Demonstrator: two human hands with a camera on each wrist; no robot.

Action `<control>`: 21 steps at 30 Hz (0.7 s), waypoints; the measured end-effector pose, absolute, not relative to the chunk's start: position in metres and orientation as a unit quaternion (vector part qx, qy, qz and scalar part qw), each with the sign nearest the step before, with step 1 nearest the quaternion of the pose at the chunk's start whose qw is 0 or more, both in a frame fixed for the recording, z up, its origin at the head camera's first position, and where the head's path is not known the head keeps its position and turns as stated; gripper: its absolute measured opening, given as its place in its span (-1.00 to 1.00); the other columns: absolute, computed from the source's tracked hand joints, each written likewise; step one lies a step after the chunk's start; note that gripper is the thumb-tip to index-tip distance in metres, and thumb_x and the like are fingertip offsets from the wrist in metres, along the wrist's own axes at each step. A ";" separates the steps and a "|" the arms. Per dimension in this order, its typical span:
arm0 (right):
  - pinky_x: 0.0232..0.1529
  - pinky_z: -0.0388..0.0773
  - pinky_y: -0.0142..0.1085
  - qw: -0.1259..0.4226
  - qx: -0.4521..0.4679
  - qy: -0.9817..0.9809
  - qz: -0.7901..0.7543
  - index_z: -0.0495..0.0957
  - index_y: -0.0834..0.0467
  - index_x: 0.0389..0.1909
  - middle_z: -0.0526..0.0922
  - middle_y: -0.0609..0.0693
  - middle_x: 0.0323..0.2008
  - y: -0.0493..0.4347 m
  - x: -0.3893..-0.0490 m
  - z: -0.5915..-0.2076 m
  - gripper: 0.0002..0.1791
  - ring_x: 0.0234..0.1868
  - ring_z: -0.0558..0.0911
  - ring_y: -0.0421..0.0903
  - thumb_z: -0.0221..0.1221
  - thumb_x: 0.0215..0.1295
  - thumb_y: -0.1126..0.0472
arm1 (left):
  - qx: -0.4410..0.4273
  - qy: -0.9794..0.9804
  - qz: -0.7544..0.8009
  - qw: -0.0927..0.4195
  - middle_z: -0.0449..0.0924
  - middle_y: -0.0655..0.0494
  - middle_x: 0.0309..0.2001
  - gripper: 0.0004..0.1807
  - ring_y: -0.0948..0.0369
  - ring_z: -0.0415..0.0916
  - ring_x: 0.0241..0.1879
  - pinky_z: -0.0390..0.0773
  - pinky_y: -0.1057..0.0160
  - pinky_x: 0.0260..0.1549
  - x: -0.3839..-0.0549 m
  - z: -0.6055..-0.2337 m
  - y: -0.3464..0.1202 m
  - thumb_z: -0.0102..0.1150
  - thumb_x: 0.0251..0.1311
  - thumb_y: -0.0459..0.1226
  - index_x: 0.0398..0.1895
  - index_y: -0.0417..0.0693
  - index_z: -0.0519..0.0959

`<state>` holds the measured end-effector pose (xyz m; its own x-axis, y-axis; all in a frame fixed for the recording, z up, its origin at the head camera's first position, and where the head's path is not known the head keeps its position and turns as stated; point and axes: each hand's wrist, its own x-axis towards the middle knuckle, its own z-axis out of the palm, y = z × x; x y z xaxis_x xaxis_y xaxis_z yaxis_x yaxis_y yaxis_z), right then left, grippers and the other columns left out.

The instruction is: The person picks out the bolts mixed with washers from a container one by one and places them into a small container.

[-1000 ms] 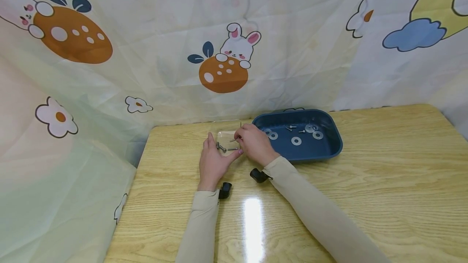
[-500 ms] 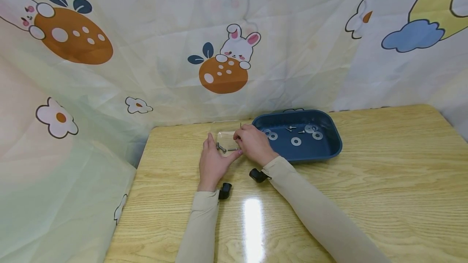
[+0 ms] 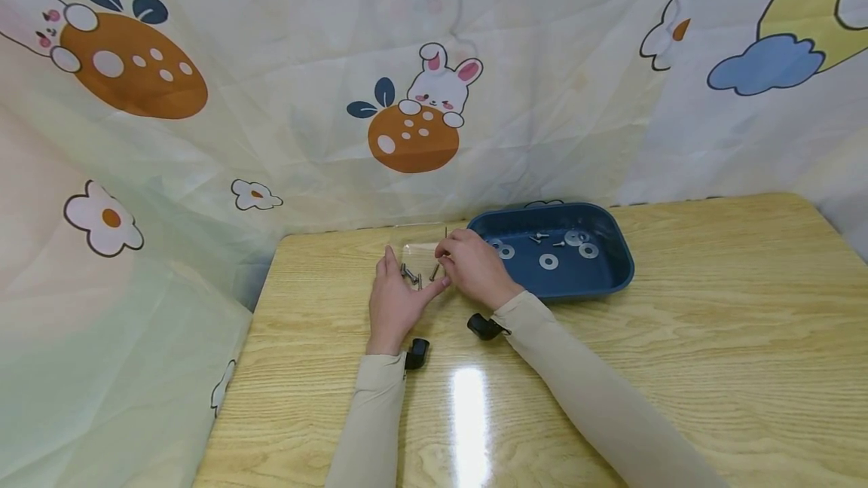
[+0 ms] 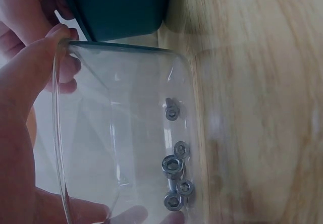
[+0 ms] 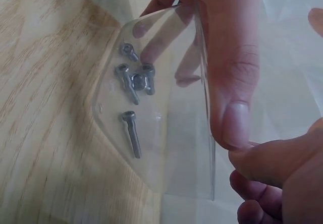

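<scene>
My left hand (image 3: 395,306) holds a clear plastic container (image 4: 59,128) at its side, thumb on the rim and fingers round the far wall. Several hex socket screws (image 5: 132,135) lie inside it, most of them clustered, one apart. Next to the container's right rim, my right hand (image 3: 480,271) has its thumb and fingers loosely bent. Its fingertips (image 5: 239,156) are close to my left thumb, and I see nothing between them; the palm is hidden.
A dark blue tray (image 3: 627,277) stands right of the container, partly behind my right hand. It holds several flat washers (image 3: 548,261) and a few small screws (image 3: 539,236). Behind the wooden table (image 3: 712,337) hangs a printed cloth (image 3: 556,111).
A screw that was between my right fingertips has left them and lies in the container. Another screw there has turned and shifted slightly left. My left hand has stayed in place.
</scene>
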<state>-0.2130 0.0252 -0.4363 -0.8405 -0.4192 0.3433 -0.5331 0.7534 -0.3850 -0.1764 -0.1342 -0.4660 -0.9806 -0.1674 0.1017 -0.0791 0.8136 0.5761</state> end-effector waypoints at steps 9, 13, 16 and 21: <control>-0.26 0.51 -0.26 0.128 0.255 -0.928 0.239 0.66 0.07 -0.28 0.56 -0.05 -0.24 0.037 -0.211 -0.431 -0.89 -0.19 0.47 -0.09 0.19 0.21 0.20 | 0.067 -0.948 -0.303 0.069 0.06 -0.17 0.36 0.42 -0.11 0.28 0.17 0.38 -0.02 0.01 -0.177 -0.467 -0.134 0.12 -0.38 0.51 0.46 -0.16 -0.15; -0.29 0.50 -0.28 0.133 0.249 -0.929 0.241 0.65 0.06 -0.27 0.54 -0.07 -0.28 0.044 -0.209 -0.430 -0.89 -0.22 0.46 -0.11 0.21 0.21 0.18 | 0.068 -0.946 -0.307 0.074 0.07 -0.17 0.35 0.41 -0.10 0.27 0.18 0.38 -0.03 0.02 -0.177 -0.467 -0.134 0.18 -0.37 0.47 0.45 -0.18 -0.12; -0.34 0.50 -0.28 0.141 0.246 -0.928 0.241 0.65 0.06 -0.28 0.52 -0.07 -0.32 0.050 -0.207 -0.430 -0.90 -0.26 0.45 -0.12 0.22 0.20 0.18 | 0.068 -0.945 -0.310 0.073 0.07 -0.16 0.35 0.39 -0.10 0.26 0.18 0.37 -0.03 0.03 -0.177 -0.467 -0.134 0.22 -0.35 0.43 0.45 -0.17 -0.13; -0.31 0.51 -0.25 0.152 0.242 -0.926 0.245 0.65 0.08 -0.24 0.53 -0.04 -0.29 0.060 -0.204 -0.430 -0.87 -0.25 0.47 -0.09 0.21 0.22 0.18 | 0.065 -0.945 -0.314 0.072 0.08 -0.17 0.34 0.37 -0.10 0.27 0.17 0.37 -0.03 0.03 -0.176 -0.466 -0.134 0.24 -0.32 0.40 0.46 -0.15 -0.15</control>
<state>-0.2041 0.0603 -0.4301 -0.8366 -0.3749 0.3995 -0.5233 0.7625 -0.3804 -0.1759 -0.1336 -0.4656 -0.9810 -0.1689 0.0953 -0.0784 0.7948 0.6017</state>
